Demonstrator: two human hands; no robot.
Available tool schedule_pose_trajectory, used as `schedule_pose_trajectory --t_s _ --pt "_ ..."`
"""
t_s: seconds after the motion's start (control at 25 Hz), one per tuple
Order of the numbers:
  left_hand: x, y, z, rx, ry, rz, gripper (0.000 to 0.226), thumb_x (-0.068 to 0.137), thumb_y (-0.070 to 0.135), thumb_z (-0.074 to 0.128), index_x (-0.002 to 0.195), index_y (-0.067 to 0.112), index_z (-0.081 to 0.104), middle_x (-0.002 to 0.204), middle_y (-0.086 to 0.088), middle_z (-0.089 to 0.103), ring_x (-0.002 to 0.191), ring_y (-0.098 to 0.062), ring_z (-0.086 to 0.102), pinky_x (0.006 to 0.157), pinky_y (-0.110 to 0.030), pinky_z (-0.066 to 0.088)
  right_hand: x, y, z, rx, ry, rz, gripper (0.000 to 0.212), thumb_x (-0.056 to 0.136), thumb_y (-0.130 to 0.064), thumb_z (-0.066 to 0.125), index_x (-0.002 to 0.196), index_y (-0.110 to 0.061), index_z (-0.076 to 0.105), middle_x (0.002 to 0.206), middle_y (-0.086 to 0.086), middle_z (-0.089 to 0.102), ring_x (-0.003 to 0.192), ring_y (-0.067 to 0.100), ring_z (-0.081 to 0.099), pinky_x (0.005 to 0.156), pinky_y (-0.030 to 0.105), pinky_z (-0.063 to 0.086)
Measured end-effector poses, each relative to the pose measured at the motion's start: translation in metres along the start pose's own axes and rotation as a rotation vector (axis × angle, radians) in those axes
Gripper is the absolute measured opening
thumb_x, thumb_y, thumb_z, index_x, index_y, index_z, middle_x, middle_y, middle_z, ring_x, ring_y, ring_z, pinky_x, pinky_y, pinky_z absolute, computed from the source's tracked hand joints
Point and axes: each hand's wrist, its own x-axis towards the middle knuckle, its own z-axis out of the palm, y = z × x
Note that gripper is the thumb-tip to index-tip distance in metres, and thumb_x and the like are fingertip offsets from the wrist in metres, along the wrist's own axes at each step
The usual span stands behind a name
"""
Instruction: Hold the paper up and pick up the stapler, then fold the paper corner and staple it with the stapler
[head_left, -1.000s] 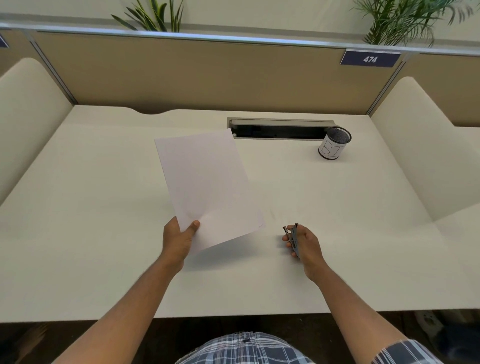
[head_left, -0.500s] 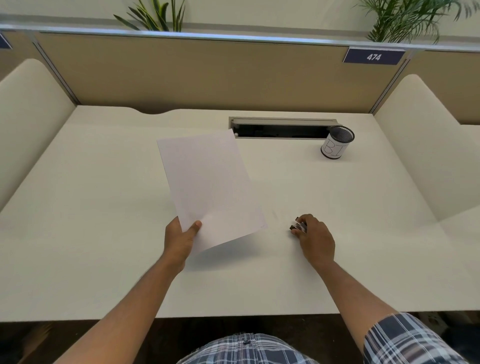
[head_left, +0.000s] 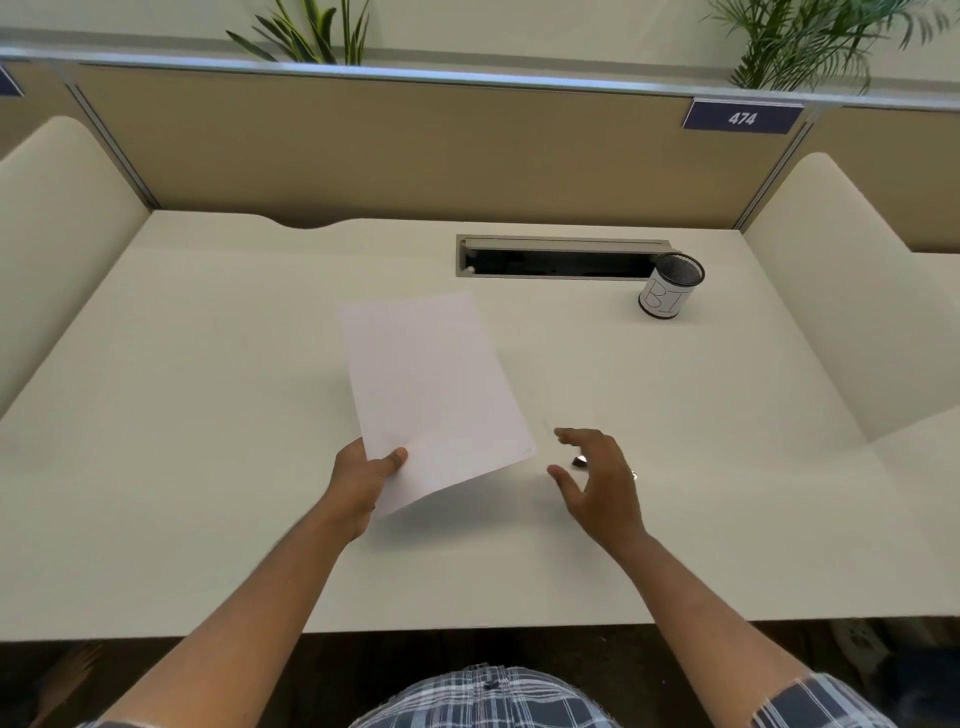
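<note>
From my head view, my left hand (head_left: 363, 480) pinches the near left corner of the sheet of paper (head_left: 434, 395), thumb on top. The sheet is raised off the tabletop (head_left: 208, 415), its long axis running away from me and a little leftward. My right hand (head_left: 597, 480) hovers just right of the sheet's near edge, fingers spread and holding nothing, so it is the nearer free hand. A small dark clip (head_left: 578, 460) lies under its fingers. Farther back right stands a mesh cup (head_left: 670, 286), beside the cable slot (head_left: 556, 257), below the partition (head_left: 415, 150).
</note>
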Motion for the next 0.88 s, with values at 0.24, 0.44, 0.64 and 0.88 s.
schedule_pose_trajectory --t_s 0.24,0.44,0.64,0.88 --pt "0.001 0.005 0.0 -0.016 -0.05 -0.11 0.029 0.093 0.006 0.068 0.122 0.01 0.064 0.117 -0.01 0.072 0.109 -0.035 0.067 0.099 -0.05 0.053 0.008 -0.031 0.004 0.026 0.037 -0.215 0.025 0.088 -0.008 0.077 0.11 -0.018 0.072 0.105 -0.005 0.07 0.095 0.017 0.065 0.077 0.037 0.056" --pt "0.001 0.008 -0.005 0.005 -0.091 -0.15 0.035 0.092 0.004 0.069 0.125 0.001 0.063 0.121 -0.016 0.07 0.1 -0.033 0.068 0.085 -0.042 0.056 0.014 -0.034 -0.002 0.013 0.079 -0.272 0.015 0.084 0.0 0.079 0.094 -0.012 0.078 0.089 -0.003 0.073 0.083 0.018 0.067 0.071 0.036 0.054" --pt "0.001 0.015 -0.005 0.339 0.063 -0.015 0.071 0.091 0.031 0.072 0.149 0.011 0.038 0.149 -0.01 0.048 0.131 -0.032 0.052 0.103 -0.041 0.048 0.02 -0.042 0.002 0.048 0.063 -0.173 0.012 0.085 -0.005 0.08 0.091 -0.015 0.078 0.083 -0.005 0.073 0.076 0.015 0.067 0.068 0.035 0.054" --pt "-0.029 0.015 0.032 0.772 -0.042 0.56 0.039 0.09 0.044 0.069 0.125 0.026 0.066 0.126 0.01 0.069 0.121 -0.012 0.061 0.104 -0.03 0.047 0.023 -0.064 0.016 0.024 0.019 -0.051 0.004 0.089 -0.019 0.077 0.09 -0.022 0.075 0.082 -0.01 0.07 0.073 0.01 0.065 0.066 0.034 0.053"
